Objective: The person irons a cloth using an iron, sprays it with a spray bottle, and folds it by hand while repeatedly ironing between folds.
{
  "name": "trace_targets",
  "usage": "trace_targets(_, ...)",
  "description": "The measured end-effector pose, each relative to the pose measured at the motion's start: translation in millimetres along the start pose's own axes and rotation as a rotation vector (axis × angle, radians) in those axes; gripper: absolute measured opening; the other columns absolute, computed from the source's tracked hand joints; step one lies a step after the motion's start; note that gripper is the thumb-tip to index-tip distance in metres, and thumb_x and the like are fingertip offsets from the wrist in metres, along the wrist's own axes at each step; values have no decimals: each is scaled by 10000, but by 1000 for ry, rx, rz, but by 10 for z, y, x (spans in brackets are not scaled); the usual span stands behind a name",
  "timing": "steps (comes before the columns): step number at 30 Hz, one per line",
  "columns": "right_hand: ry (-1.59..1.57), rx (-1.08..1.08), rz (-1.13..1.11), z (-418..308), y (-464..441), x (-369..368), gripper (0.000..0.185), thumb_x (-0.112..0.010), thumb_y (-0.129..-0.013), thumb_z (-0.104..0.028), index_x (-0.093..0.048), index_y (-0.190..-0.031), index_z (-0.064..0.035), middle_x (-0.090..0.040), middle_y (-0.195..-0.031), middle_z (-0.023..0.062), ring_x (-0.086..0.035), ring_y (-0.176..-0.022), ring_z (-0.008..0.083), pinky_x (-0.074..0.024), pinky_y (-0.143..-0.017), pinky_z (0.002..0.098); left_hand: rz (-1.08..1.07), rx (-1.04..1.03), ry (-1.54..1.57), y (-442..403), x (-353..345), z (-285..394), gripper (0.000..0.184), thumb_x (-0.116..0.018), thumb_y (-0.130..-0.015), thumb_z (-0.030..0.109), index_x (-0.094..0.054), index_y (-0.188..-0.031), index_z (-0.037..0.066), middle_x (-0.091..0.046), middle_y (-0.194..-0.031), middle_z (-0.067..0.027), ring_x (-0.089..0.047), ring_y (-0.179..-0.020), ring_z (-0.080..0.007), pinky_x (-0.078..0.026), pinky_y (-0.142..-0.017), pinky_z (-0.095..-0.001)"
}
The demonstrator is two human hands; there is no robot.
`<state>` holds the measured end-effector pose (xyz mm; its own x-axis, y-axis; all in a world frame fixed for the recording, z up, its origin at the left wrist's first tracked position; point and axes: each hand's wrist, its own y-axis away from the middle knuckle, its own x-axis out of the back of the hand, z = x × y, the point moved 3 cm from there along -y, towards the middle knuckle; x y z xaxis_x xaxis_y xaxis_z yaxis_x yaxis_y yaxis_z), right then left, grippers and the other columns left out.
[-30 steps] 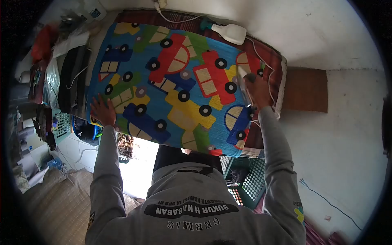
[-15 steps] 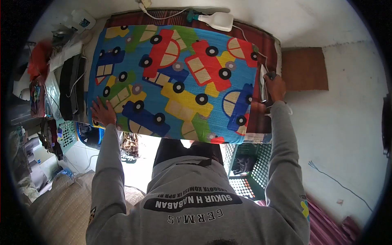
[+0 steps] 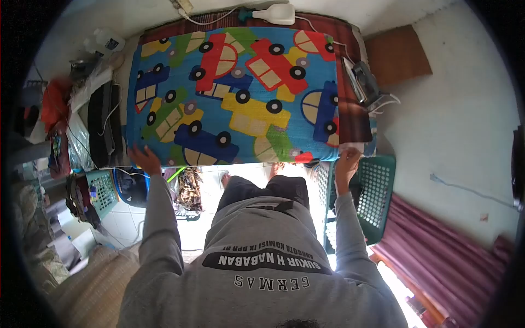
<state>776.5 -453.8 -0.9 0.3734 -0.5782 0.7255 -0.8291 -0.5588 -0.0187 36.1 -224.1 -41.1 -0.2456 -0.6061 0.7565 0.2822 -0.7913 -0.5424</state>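
Note:
A blue cloth printed with colourful cars (image 3: 246, 71) lies spread flat over a dark red striped cloth (image 3: 353, 117). My left hand (image 3: 146, 160) is at the near left corner of the car cloth, fingers spread; whether it presses on the fabric I cannot tell. At the near right corner, my right hand (image 3: 346, 164) has its fingers closed on the pale edge of the cloth beneath. Beyond it, an iron (image 3: 362, 85) rests on the red cloth with no hand on it.
A white spray bottle (image 3: 276, 15) with a green nozzle lies at the far edge, beside a cable. Folded dark clothes (image 3: 102, 123) are piled on the left. A green basket (image 3: 377, 191) stands below on the right. Brown board (image 3: 399, 57) is against the wall.
My right hand has let go of the iron and come back to the near right corner. My left hand has drawn slightly toward me and lifted its fingers. The view has shifted.

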Motion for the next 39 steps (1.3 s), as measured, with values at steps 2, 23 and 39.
trace_targets(2,-89,71,33,477,242,-162,287,-649,-988,-131,-589,-1237,0,-681,-1099,140,-717,-1012,305,-562,-906,408,-2,221,122,214,333,-148,626,-630,-1093,401,-489,-1518,-36,-421,-1590,-317,-429,-1458,-479,-328,-1224,-501)
trace_targets(23,258,-236,-656,1676,1770,-259,378,-751,-980,-307,-696,-1298,-111,-697,-1095,51,-633,-999,145,-472,-889,373,-1134,573,868,946,679,-1985,677,-918,-869,317,-653,-1386,-31,-752,-1260,-83,-704,-1109,-200,-558,-973,-383)
trace_targets(39,-304,-184,-68,108,2723,1187,296,-613,-1091,-194,-609,-1356,-62,-705,-1184,94,-667,-1028,169,-554,-808,295,-1195,1152,1019,877,2328,-1656,400,-799,-990,327,-673,-1281,82,-746,-1047,-28,-751,-925,-158,-626,-769,-324)
